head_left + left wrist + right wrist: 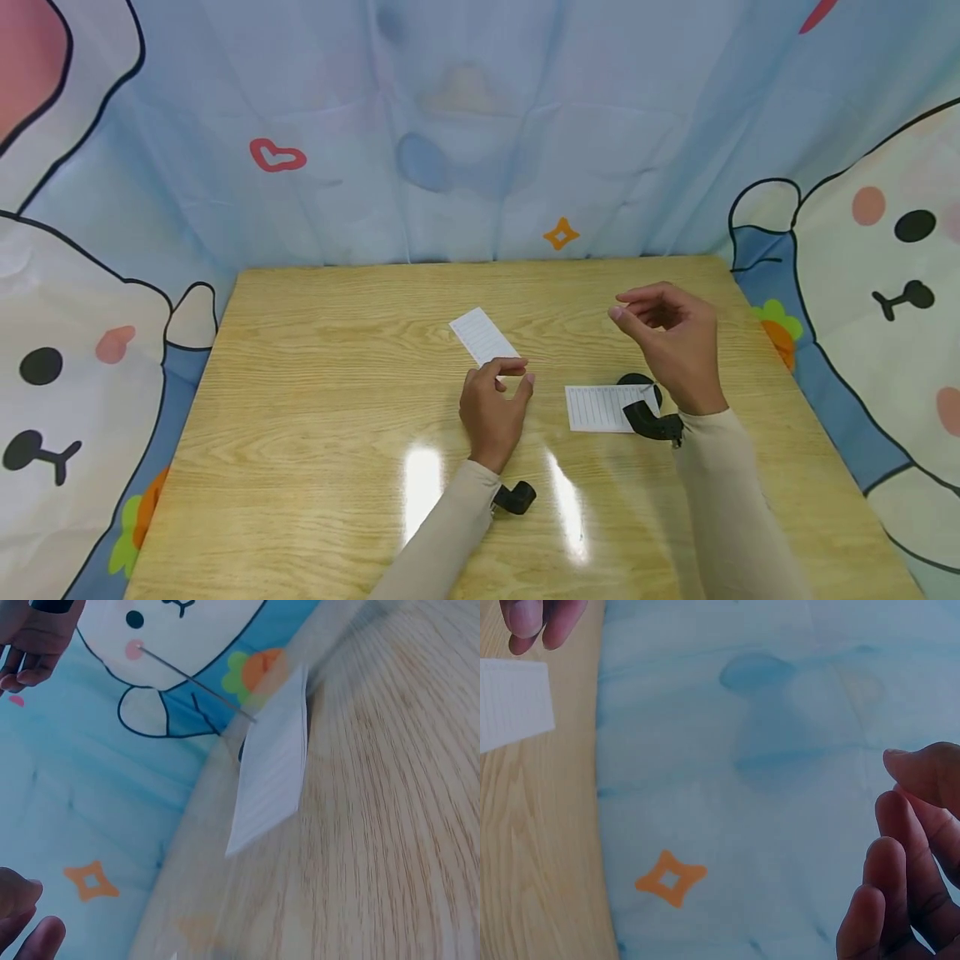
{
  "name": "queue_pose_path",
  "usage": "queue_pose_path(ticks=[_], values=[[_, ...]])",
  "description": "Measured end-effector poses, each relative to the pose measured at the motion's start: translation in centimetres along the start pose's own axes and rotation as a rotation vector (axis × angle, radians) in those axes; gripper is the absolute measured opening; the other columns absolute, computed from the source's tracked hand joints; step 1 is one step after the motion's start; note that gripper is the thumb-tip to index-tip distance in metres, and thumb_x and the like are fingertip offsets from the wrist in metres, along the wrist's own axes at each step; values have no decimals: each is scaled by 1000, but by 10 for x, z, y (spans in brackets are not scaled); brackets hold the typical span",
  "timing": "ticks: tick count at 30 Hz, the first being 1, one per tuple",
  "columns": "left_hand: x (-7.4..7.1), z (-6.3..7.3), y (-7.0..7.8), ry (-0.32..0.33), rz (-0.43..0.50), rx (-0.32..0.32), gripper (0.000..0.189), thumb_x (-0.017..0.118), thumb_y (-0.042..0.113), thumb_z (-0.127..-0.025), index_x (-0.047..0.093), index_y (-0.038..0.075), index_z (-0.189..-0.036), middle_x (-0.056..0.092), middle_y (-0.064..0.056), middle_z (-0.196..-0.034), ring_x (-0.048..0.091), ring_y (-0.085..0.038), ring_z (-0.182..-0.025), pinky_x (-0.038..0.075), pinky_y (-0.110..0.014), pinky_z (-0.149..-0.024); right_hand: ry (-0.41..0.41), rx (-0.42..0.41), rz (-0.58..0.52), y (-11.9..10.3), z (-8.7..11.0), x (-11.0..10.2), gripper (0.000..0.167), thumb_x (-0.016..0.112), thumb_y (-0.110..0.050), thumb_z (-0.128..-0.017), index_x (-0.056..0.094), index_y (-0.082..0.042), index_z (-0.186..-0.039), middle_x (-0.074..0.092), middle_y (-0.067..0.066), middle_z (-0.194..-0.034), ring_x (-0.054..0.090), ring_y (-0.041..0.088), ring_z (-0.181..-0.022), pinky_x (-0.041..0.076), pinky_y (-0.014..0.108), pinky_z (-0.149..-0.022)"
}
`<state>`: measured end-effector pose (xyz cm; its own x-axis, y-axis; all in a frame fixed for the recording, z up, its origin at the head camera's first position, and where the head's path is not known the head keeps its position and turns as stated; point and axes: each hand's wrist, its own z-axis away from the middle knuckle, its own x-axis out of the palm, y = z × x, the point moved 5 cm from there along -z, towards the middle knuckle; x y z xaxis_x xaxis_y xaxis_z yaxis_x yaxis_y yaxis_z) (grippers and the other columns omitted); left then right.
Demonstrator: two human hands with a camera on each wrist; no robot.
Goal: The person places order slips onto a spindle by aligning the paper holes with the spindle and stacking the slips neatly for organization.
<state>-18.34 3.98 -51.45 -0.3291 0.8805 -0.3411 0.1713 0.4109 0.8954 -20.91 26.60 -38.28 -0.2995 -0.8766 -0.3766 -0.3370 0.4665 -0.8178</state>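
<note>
A bill spike has a round black base (635, 379) and a thin metal rod (196, 681). Lined paper slips (596, 408) sit on it, the rod passing up through them; in the left wrist view several edges show layered. Another lined slip (480, 333) lies on the table, left of the spike. My left hand (491, 417) is at the near end of that slip, thumb and forefinger apart; whether it touches the paper I cannot tell. My right hand (678, 354) is raised above and beyond the spike, fingers loosely bent with nothing between them.
The wood-grain table (337, 375) ends at a blue cartoon curtain (480, 167), which also hangs along both sides. Black camera mounts (516, 497) are worn on both wrists; the right one partly covers the spiked slips in the head view.
</note>
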Motion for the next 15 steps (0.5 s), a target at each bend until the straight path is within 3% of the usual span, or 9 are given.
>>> queue_pose_path(ticks=[7,15], values=[[-6,-5,-16,59,-35,-75,20,89,21,-84,81,27,-100,79,11,-93,60,-22,-77,39,-25,-64,-85,11,2,6,-9,28,19,84,-8,-90,80,-5,-108,70,-7,-87,64,10,-77,52,18,-74],[-7,-10,-34,84,-46,-152,20,89,21,-82,80,26,-99,79,7,-92,62,-20,-79,42,-26,-67,-201,20,10,22,-13,62,18,86,-13,-90,81,-10,-107,73,10,-90,66,12,-73,54,19,-70]])
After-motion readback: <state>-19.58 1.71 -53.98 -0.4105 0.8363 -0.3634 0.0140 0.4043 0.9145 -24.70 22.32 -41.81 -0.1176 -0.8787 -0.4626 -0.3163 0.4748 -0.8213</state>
